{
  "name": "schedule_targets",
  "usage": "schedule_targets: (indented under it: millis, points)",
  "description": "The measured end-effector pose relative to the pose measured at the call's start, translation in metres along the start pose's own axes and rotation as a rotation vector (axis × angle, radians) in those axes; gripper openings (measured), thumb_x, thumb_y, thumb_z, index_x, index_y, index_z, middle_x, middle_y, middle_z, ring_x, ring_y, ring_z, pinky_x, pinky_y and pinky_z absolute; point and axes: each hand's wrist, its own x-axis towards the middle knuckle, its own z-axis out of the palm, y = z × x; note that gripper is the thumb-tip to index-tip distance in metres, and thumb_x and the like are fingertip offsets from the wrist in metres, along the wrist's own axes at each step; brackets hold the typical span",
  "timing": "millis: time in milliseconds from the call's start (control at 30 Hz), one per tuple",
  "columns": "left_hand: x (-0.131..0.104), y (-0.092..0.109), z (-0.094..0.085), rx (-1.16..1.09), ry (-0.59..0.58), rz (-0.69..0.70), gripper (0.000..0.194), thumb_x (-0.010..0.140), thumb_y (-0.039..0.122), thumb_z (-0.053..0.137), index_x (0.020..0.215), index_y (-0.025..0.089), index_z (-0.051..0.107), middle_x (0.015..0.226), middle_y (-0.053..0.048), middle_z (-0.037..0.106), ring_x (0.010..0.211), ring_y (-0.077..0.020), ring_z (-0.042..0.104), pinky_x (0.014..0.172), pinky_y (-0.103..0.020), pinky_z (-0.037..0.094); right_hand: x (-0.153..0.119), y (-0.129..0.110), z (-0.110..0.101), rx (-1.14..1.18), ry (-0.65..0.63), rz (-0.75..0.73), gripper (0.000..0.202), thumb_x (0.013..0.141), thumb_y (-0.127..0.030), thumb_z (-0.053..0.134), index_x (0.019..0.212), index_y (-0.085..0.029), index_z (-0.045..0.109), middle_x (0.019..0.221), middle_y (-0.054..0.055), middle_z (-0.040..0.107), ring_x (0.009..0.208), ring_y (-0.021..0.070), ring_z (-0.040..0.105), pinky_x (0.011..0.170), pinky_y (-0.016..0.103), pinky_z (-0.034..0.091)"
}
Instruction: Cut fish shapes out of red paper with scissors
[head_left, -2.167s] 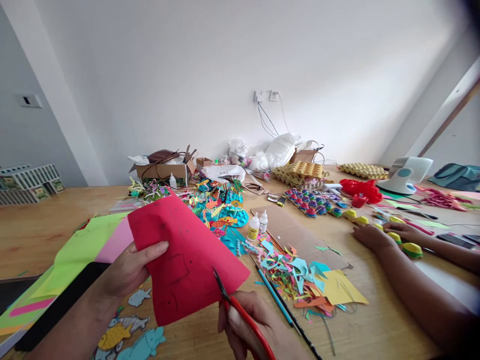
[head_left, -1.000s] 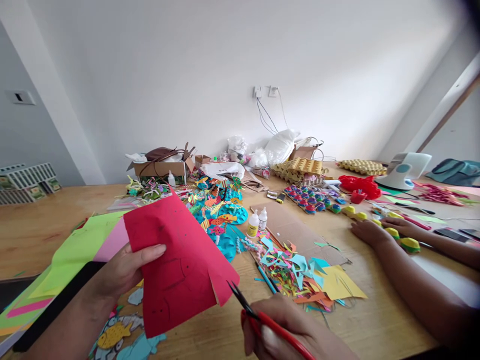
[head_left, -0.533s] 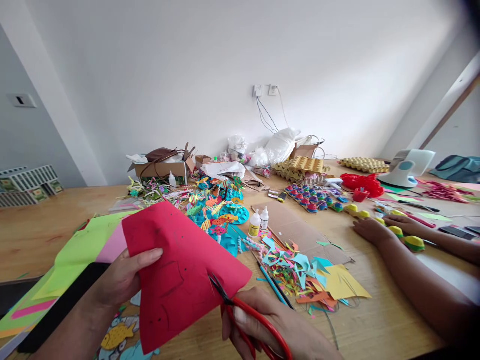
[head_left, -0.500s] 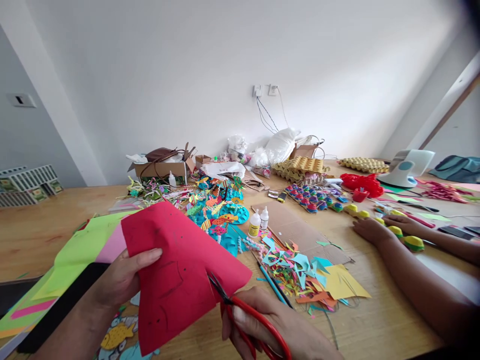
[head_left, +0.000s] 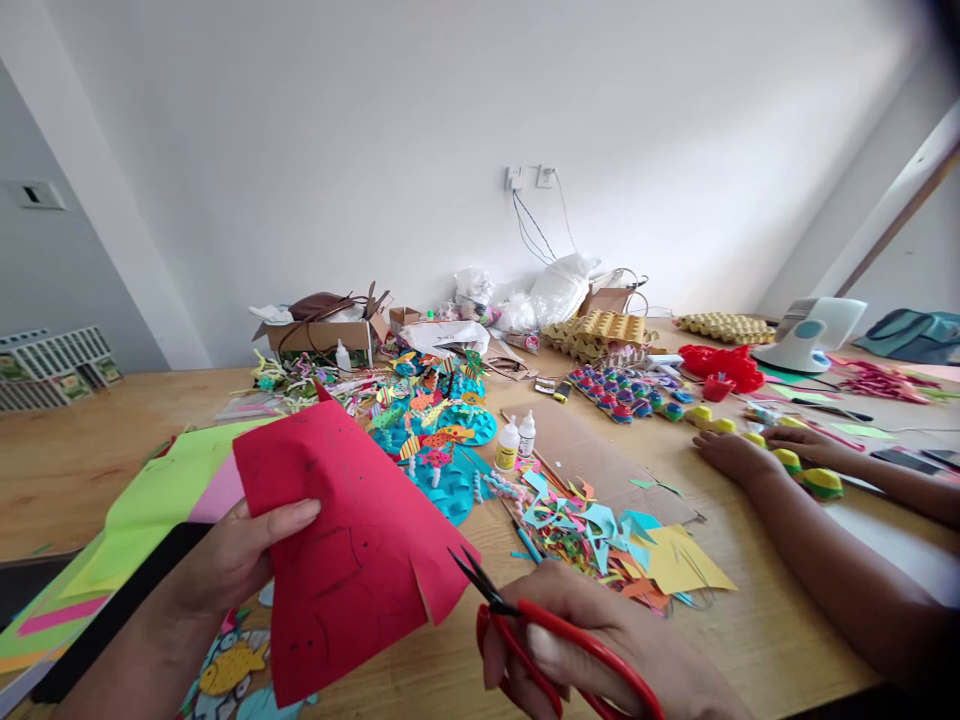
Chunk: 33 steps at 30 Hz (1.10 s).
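Note:
A red paper sheet (head_left: 352, 540) with drawn black outlines and dots is pinched at its left side by my left hand (head_left: 240, 550), thumb on top. A narrow cut runs up from the sheet's lower right edge. My right hand (head_left: 577, 630) is wrapped round red-handled scissors (head_left: 491, 595). Their black blades are slightly apart, with the tips by the sheet's right edge. Below the sheet lie paper fish cutouts (head_left: 232, 668), partly covered by it.
Paper scraps (head_left: 592, 530) and two glue bottles (head_left: 508, 445) lie right of centre. Turquoise pieces with paper fish (head_left: 442, 420) stand behind the sheet. Another person's hands (head_left: 739, 455) touch yellow-green egg-carton cups (head_left: 821, 483) at right. Green paper (head_left: 161, 485) lies at left.
My right hand and the scissors have moved right and slightly down, out of the cut in the red sheet. The sheet's right corner now hangs lower. The other person's hands have barely moved.

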Motion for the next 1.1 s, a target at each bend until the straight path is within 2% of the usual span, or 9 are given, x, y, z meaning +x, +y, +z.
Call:
schedule_targets:
  millis: [100,267,533,733,933,1100]
  points:
    - [-0.001,-0.001,0.004,-0.025,0.02,0.019,0.016,0.055,0.01,0.078,0.068,0.019,0.075,0.066,0.003,0.078,0.054,-0.0202,0.071,0.054,-0.024,0.06,0.012,0.001,0.003,0.048,-0.018,-0.062,0.063,0.087,-0.063,0.032,0.092,-0.009,0.063,0.057,0.002,0.053,0.053,0.0108,0.049,0.054,0.021,0.04]
    - [-0.001,-0.001,0.005,-0.049,0.01,-0.003,0.017,0.057,0.013,0.078,0.072,0.019,0.075,0.067,0.001,0.078,0.06,-0.023,0.072,0.056,-0.026,0.06,0.031,0.012,0.01,0.143,-0.089,-0.096,0.061,0.085,-0.065,0.034,0.084,-0.01,0.06,0.047,-0.003,0.046,0.043,0.009,0.044,0.047,0.019,0.037]
    - [0.001,-0.003,-0.003,-0.114,0.022,-0.002,0.014,0.056,0.016,0.08,0.068,0.02,0.075,0.066,0.001,0.078,0.064,-0.0254,0.073,0.061,-0.031,0.061,0.035,0.014,0.009,0.182,-0.086,-0.095,0.057,0.086,-0.064,0.035,0.079,-0.012,0.057,0.044,-0.005,0.043,0.041,0.0078,0.042,0.046,0.017,0.035]
    - [0.006,-0.01,-0.001,-0.138,0.098,-0.016,0.04,0.035,0.019,0.089,0.073,0.017,0.075,0.067,-0.004,0.078,0.055,-0.0272,0.072,0.052,-0.034,0.061,0.039,0.021,0.016,0.288,-0.022,-0.103,0.06,0.081,-0.069,0.038,0.074,-0.012,0.055,0.042,-0.006,0.04,0.037,0.0064,0.038,0.041,0.015,0.035]
    - [0.006,-0.015,-0.008,-0.133,0.07,0.02,0.059,0.047,0.019,0.086,0.103,0.021,0.07,0.078,-0.004,0.079,0.064,-0.0271,0.073,0.061,-0.036,0.061,0.039,0.022,0.023,0.313,0.038,-0.119,0.064,0.079,-0.071,0.038,0.073,-0.011,0.057,0.049,-0.001,0.048,0.038,0.0056,0.041,0.04,0.015,0.034]
    - [0.006,-0.019,-0.014,-0.115,-0.002,-0.019,0.063,0.054,0.018,0.083,0.114,0.02,0.064,0.079,-0.003,0.079,0.069,-0.0273,0.073,0.062,-0.033,0.061,0.043,0.026,0.028,0.39,0.063,-0.155,0.059,0.082,-0.068,0.039,0.074,-0.011,0.056,0.051,-0.001,0.051,0.037,0.0047,0.042,0.039,0.014,0.033]
